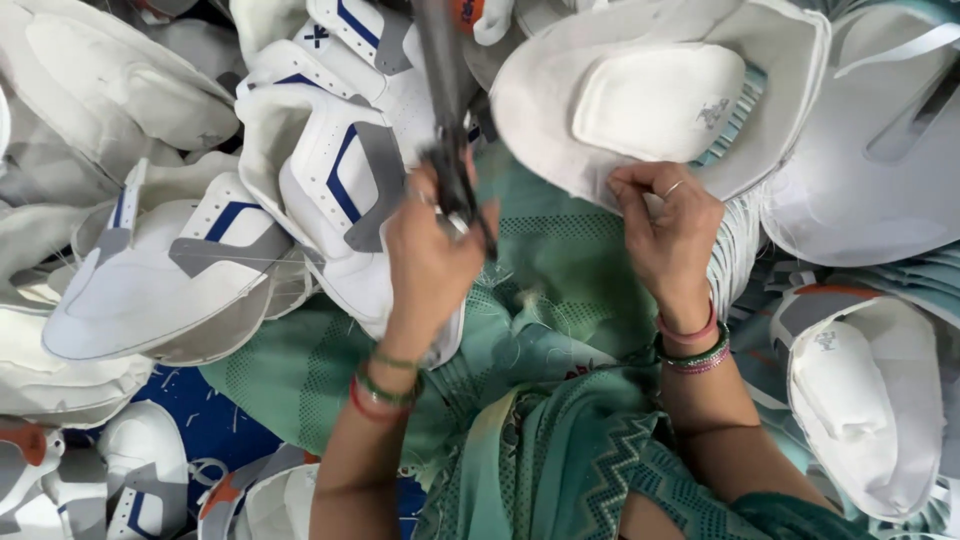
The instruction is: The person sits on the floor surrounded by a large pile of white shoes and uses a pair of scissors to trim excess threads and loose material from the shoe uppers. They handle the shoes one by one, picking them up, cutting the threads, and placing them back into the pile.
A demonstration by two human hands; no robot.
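My left hand is closed around dark scissors, whose blades point up and away from me. My right hand pinches the lower edge of a white shoe upper that is turned inside out, with a padded white tongue piece in its middle. The scissors sit just left of that upper, a small gap apart. Both wrists wear coloured bangles. A teal patterned cloth lies under my hands.
Piles of white shoe uppers with blue and grey trim surround me on the left. More inside-out white uppers lie at the right. A blue surface shows at lower left.
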